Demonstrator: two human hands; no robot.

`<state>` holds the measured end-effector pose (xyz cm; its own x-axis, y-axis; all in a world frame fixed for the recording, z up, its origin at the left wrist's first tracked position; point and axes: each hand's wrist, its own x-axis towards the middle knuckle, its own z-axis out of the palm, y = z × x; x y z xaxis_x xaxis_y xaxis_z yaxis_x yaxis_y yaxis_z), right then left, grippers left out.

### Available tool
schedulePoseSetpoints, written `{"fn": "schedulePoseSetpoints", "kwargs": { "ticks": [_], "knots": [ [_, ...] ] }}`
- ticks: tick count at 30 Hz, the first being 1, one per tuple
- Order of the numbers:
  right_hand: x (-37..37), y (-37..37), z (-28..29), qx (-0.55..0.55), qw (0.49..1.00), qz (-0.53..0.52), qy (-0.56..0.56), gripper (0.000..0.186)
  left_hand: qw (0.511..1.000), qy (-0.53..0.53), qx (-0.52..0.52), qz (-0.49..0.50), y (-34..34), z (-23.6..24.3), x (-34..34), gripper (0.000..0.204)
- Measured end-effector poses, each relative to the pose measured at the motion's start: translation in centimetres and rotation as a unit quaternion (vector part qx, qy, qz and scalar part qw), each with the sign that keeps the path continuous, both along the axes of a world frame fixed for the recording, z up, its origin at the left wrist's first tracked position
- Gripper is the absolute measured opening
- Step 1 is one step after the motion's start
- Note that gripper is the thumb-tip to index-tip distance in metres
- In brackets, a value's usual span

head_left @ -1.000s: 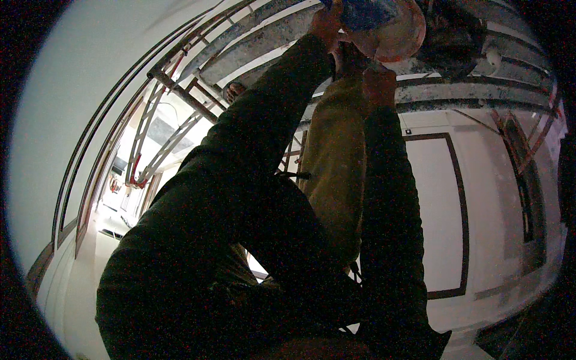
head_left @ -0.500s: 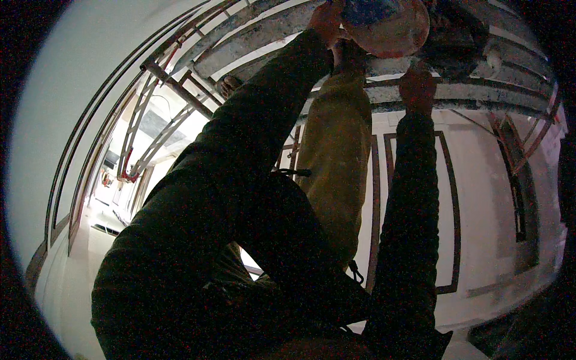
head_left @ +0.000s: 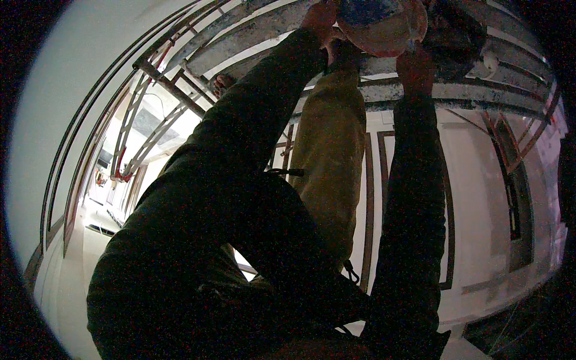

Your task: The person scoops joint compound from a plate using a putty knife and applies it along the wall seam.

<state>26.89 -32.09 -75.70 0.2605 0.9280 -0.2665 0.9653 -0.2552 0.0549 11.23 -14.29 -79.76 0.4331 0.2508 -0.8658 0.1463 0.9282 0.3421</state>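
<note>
A round pale bucket [head_left: 384, 37] with blue inside stands at the top middle on the plank platform. My left hand [head_left: 320, 21] is at the bucket's left side, its fingers closed at the rim, partly cut off by the picture's top edge. Against the bucket's near right edge is my right hand [head_left: 415, 69], closed. A small pale streak shows above its fingers, but darkness hides what it holds. Right of the bucket sits a dark, bulky object [head_left: 456, 39] whose kind I cannot make out.
Grey, splattered scaffold planks [head_left: 462, 91] run across under the bucket. Metal scaffold rails [head_left: 171, 90] slope down at the left. My khaki trouser leg [head_left: 329, 138] reaches the planks, and bare toes [head_left: 223, 83] show at the left. Far below lies a pale floor [head_left: 414, 240].
My right hand has moved up to the bucket's near edge from just below it. The left hand stays at the rim. The whole view has shifted slightly.
</note>
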Motion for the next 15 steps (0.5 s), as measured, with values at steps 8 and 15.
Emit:
{"fn": "schedulePoseSetpoints", "kwargs": {
  "ticks": [8,15],
  "knots": [
    [-1.5,2.0,-1.4,-0.071,0.977,-0.116,0.164,0.025,0.998,-0.002,-0.045,0.045,0.7,-0.6,-0.2,0.053],
    [-4.8,2.8,1.9,-0.112,0.931,-0.179,0.299,0.028,0.987,0.018,-0.097,0.129,0.2,-1.4,-0.7,0.049]
  ]
}}
